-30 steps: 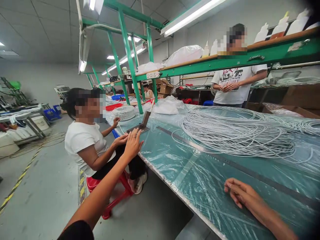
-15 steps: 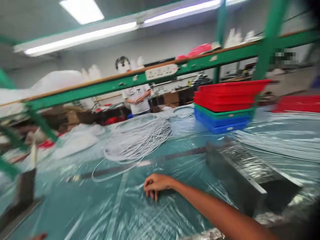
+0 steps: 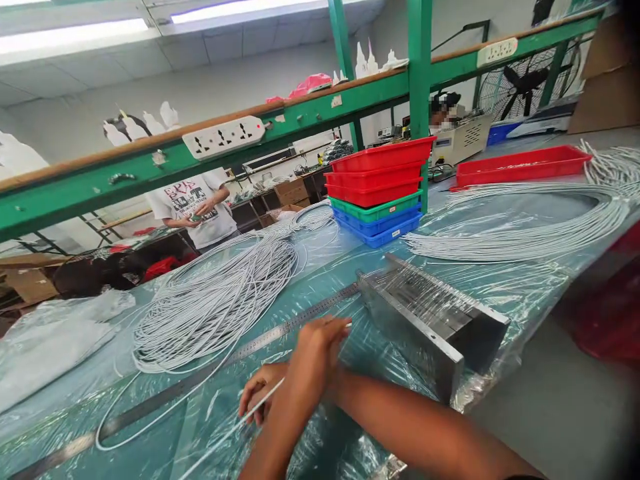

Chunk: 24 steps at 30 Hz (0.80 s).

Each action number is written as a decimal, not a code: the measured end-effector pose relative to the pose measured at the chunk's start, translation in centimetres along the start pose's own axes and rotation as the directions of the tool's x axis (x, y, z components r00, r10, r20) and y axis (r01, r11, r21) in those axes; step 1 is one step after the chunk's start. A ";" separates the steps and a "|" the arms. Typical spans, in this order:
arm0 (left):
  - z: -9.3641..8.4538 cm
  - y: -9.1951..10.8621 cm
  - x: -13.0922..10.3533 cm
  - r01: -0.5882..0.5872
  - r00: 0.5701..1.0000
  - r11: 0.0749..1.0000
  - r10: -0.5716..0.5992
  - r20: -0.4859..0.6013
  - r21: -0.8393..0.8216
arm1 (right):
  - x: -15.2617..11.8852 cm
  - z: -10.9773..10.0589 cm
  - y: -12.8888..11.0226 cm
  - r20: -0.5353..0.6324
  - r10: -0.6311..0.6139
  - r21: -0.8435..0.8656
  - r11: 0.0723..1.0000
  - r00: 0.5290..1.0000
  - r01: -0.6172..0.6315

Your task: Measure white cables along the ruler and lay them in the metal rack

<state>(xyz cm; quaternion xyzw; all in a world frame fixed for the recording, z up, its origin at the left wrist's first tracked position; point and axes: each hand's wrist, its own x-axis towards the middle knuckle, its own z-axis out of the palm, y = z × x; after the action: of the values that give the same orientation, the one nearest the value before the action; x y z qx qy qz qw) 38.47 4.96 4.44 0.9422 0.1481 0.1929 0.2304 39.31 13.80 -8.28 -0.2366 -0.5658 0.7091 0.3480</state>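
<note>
My left hand (image 3: 317, 343) reaches across the bench over my right forearm. Its thumb and fingers pinch a thin white cable (image 3: 220, 445), whose tip pokes out just past the fingertips. That cable runs back under the left wrist and down to the bottom edge. Behind the left wrist is my right hand (image 3: 263, 393), its fingers loosely curled and apart, with the cable passing in front of them. A long steel ruler (image 3: 280, 331) lies on the bench beyond both hands. To the right stands a grey metal channel-shaped fixture (image 3: 415, 333) with clear film over its top.
A big coil of white cable (image 3: 215, 307) lies behind the ruler, another bundle (image 3: 500, 240) at right. Stacked red, green and blue trays (image 3: 377, 193) stand by a green post (image 3: 419, 100). A shelf rail with a power strip (image 3: 225, 137) crosses above. A co-worker (image 3: 195, 207) stands beyond.
My view has swung to the right. My left hand has come in from the lower left edge with a cable and now crosses over my right arm. The right hand keeps its loose curl.
</note>
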 end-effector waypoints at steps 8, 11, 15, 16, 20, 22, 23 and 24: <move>1.8 3.5 3.8 -0.126 0.984 0.976 0.099 0.150 0.177 | 0.6 0.3 0.3 0.074 0.090 0.098 0.990 0.993 -0.097; 2.2 3.6 3.9 -0.040 0.993 0.980 0.016 0.121 0.194 | 0.3 0.7 0.0 0.044 0.084 0.105 0.991 0.996 -0.088; 2.6 4.1 3.8 0.009 0.994 0.966 -0.037 0.105 0.259 | 0.1 0.7 0.0 0.028 0.071 0.096 0.993 0.997 -0.073; 2.7 4.4 3.7 0.012 0.994 0.958 -0.041 0.097 0.286 | 0.1 0.6 0.1 0.029 0.073 0.093 0.993 0.997 -0.075; 3.2 5.4 3.4 0.017 0.992 0.912 -0.068 0.111 0.410 | 0.5 0.3 0.7 0.028 0.076 0.080 0.994 0.997 -0.078; 3.5 5.8 3.4 0.006 0.990 0.900 -0.068 0.126 0.436 | 0.6 0.2 0.8 0.027 0.082 0.070 0.994 0.996 -0.083; 3.7 6.0 3.4 0.006 0.990 0.896 -0.068 0.125 0.445 | 0.6 0.2 0.9 0.022 0.085 0.066 0.994 0.996 -0.086; 3.8 6.1 3.3 0.008 0.990 0.892 -0.070 0.121 0.453 | 0.6 0.2 0.8 0.017 0.089 0.064 0.994 0.996 -0.090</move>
<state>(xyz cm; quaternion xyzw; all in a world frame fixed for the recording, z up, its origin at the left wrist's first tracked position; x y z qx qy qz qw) 44.22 -0.43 5.26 0.9775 0.1920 0.0849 0.0189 38.60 14.09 -9.02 -0.2453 -0.5339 0.7436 0.3192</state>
